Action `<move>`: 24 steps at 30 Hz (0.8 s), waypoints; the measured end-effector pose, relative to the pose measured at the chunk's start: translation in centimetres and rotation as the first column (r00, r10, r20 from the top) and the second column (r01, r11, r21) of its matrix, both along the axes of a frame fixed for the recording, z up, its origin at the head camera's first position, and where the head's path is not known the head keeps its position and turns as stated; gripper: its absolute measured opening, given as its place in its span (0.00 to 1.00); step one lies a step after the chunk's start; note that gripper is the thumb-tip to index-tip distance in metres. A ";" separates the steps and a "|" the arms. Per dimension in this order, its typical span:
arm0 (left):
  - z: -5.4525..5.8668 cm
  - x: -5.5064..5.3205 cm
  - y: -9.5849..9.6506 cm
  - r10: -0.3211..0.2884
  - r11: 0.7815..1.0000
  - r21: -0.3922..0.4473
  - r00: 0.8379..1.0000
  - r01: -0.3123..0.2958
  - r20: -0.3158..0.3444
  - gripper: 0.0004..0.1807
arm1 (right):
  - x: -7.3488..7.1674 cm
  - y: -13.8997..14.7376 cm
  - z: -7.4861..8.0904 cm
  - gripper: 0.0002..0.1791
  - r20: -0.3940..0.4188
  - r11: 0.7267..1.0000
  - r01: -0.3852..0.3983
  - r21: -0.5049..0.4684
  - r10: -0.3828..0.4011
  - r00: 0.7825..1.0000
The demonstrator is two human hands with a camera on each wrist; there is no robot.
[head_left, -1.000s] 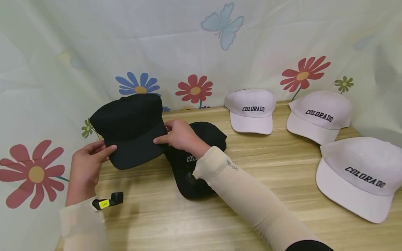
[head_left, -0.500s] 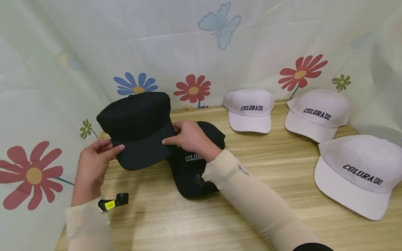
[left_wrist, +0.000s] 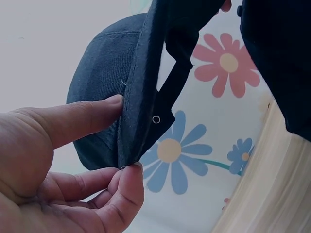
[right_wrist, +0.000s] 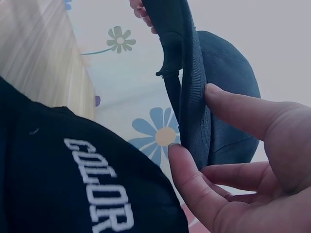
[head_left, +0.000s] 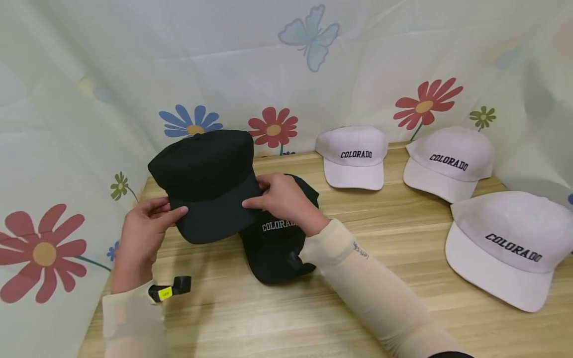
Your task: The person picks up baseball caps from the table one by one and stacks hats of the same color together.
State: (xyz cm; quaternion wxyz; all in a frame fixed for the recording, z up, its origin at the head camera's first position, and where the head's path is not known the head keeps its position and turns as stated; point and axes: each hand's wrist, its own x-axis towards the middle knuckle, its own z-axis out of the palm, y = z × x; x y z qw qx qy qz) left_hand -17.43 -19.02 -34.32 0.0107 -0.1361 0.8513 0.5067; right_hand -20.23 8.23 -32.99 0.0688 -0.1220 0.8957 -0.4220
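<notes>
Both wrists bend inward around the plain black cap (head_left: 206, 169), which is raised above the worktop (head_left: 250, 323), just left of the lettered black cap (head_left: 268, 256). The left hand (head_left: 145, 226) and right hand (head_left: 286, 196) pinch opposite sides of its brim — thumbs in front, fingers behind — with the right wrist partly hiding the lettered black cap.

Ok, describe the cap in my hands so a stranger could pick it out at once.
Over the left part of the wooden table, before the flowered backdrop, your left hand and right hand hold up a plain black cap. Its visible front shows no lettering, unlike the lettered black cap resting beside it and the three white caps to the right, marked COLORADO.
</notes>
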 end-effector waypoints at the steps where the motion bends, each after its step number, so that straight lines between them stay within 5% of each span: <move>1: 0.0 0.0 0.1 -0.007 1.000 0.000 1.000 0.007 0.001 0.40 | 0.0 0.2 0.0 0.24 -0.001 1.000 0.002 0.002 -0.002 1.000; 24: 0.7 0.5 3.0 -0.113 0.993 -0.032 0.994 0.113 0.010 0.42 | 1.3 3.6 0.2 0.40 0.026 0.995 0.085 0.054 -0.086 0.996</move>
